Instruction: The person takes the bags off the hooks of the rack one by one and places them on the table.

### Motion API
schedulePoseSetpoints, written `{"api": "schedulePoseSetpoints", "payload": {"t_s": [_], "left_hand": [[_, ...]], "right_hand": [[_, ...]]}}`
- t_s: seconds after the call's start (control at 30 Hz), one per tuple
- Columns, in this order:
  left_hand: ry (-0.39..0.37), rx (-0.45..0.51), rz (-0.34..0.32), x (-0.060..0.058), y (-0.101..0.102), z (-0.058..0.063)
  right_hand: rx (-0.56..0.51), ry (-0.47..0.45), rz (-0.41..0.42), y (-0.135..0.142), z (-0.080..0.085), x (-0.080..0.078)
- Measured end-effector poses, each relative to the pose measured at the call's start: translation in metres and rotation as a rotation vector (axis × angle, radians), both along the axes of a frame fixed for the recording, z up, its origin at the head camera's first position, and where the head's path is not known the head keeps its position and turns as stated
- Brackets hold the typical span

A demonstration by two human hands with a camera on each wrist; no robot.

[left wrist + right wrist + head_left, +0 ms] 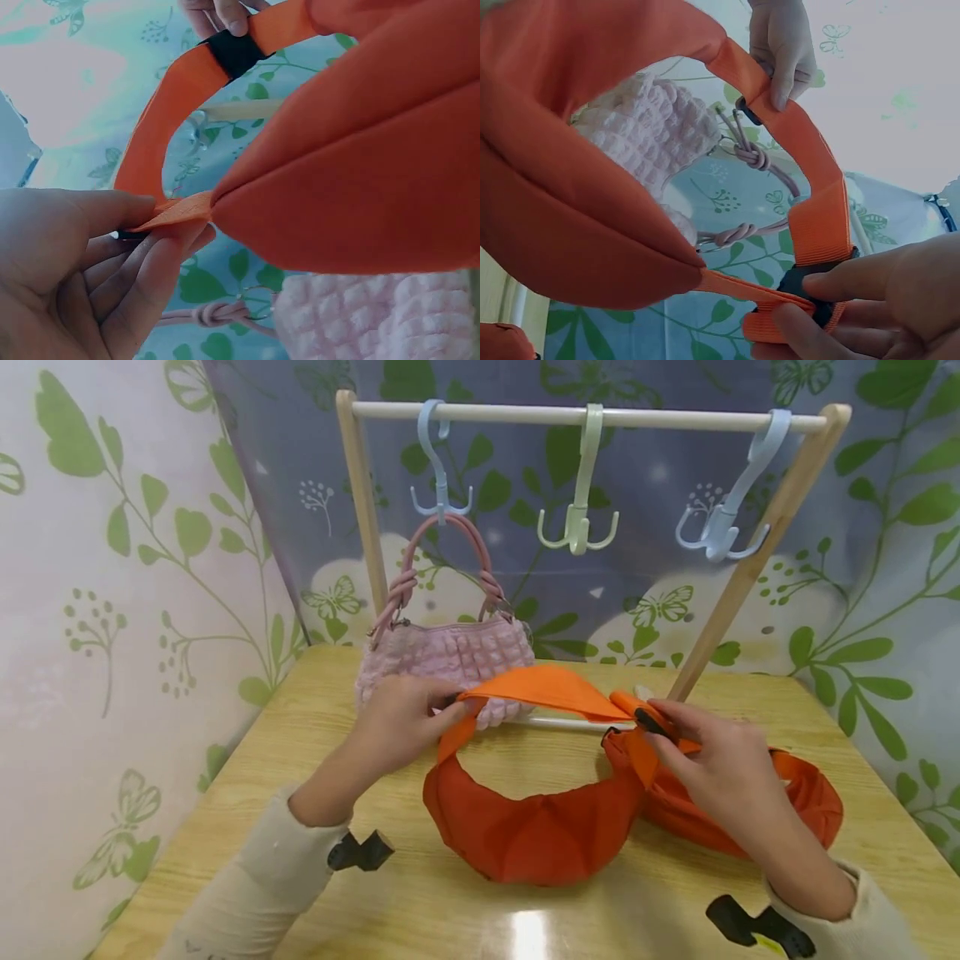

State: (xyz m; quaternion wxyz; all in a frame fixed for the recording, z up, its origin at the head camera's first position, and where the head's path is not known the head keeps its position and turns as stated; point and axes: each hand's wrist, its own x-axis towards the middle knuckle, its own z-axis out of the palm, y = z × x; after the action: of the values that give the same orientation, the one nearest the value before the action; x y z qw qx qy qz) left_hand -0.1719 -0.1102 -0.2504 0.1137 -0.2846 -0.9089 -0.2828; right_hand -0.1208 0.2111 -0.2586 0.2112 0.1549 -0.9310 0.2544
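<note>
Wood-grained table (420,922) bears a rack (510,413) at its far side; nearer, a red-orange bag (536,835), left of a second bag (813,802), is held, left hand (401,718) pinching its orange strap (551,687), right hand (723,760) gripping its black buckle (652,723)

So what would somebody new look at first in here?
Probably the big red-orange bag, its bright strap held by the left hand and the right hand, front and middle. Next, perhaps, the puffy pink handbag hanging from the left blue hook behind it. A second bag, also red-orange, lies on the table at right.
</note>
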Motion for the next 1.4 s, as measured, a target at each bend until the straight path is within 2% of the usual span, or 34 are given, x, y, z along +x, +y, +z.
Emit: {"api": "schedulePoseSetpoints", "payload": {"t_s": [0.1,0.2,0.37,0.5,0.6,0.67,0.9,1.13,1.4], "left_hand": [[-0.121,0.003,-0.04,-0.007,0.001,-0.004],[-0.201,-0.007,-0.052,-0.017,0.002,-0.012],[-0.275,-0.025,-0.031,-0.036,0.01,-0.026],[-0.26,-0.043,-0.016,-0.052,0.017,-0.04],[-0.234,-0.072,0.014,-0.062,0.022,-0.051],[-0.244,-0.083,0.032,-0.067,0.025,-0.057],[-0.314,-0.134,0.064,-0.074,0.035,-0.069],[-0.288,-0.214,0.114,-0.088,0.046,-0.088],[-0.294,-0.287,0.135,-0.094,0.051,-0.11]], "right_hand": [[0.027,-0.079,-0.006,0.001,-0.003,-0.003],[0.044,-0.151,-0.012,0.002,-0.007,-0.01],[0.061,-0.206,-0.011,0.004,-0.016,-0.028],[0.064,-0.221,0.0,0.007,-0.026,-0.047],[0.048,-0.263,0.0,0.008,-0.032,-0.06],[0.044,-0.29,0.0,0.01,-0.035,-0.066],[0.061,-0.334,-0.007,0.013,-0.042,-0.082],[0.1,-0.371,-0.016,0.014,-0.048,-0.098],[0.153,-0.394,-0.026,0.015,-0.062,-0.11]]}}
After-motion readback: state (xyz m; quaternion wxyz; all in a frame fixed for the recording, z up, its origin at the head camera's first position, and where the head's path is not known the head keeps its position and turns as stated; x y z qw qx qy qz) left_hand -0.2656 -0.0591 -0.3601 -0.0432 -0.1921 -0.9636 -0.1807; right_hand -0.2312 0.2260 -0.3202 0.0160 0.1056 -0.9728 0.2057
